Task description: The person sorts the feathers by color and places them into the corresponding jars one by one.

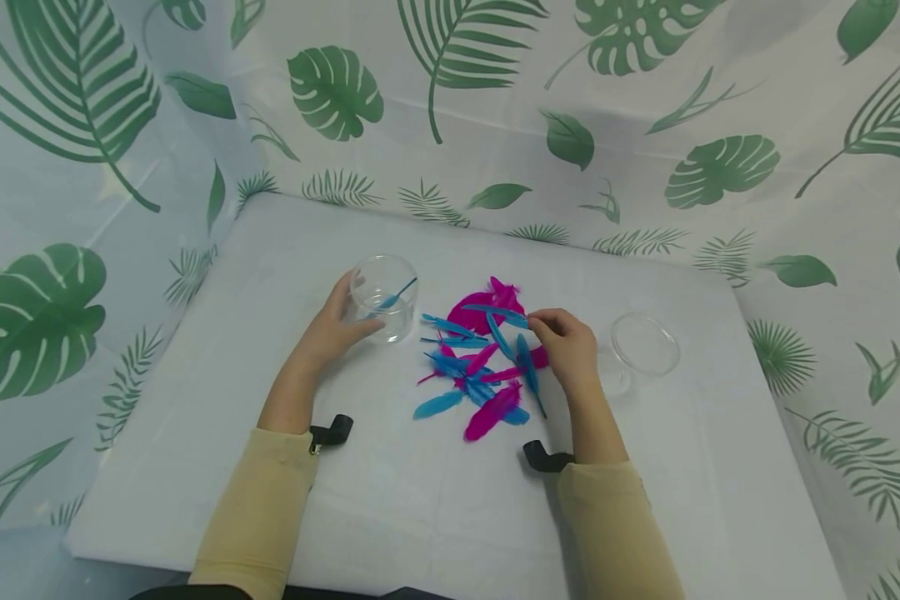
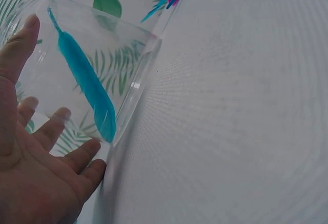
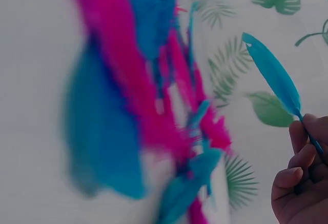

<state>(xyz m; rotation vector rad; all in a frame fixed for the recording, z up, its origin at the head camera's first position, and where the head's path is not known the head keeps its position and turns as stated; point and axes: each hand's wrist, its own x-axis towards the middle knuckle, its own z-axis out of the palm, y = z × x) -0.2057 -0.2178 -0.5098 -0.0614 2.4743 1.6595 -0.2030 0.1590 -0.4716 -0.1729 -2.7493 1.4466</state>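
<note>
My left hand [image 1: 337, 329] holds a clear round jar [image 1: 397, 325] by its side, thumb and fingers spread around the wall. Inside the jar leans one blue feather [image 2: 84, 73], its quill toward the rim. Between the thumb and fingertips of my right hand [image 1: 570, 342] is another blue feather [image 3: 277, 75], pinched at the quill with its vane pointing out to the left. That feather hangs over a loose pile of blue feathers [image 1: 437, 405] and magenta feathers [image 1: 492, 412] on the table, just left of the right hand.
A clear round lid [image 1: 645, 344] lies on the white-covered table [image 1: 435, 508], right of the right hand. Leaf-print curtains [image 1: 487, 167] rise behind the table and along its sides.
</note>
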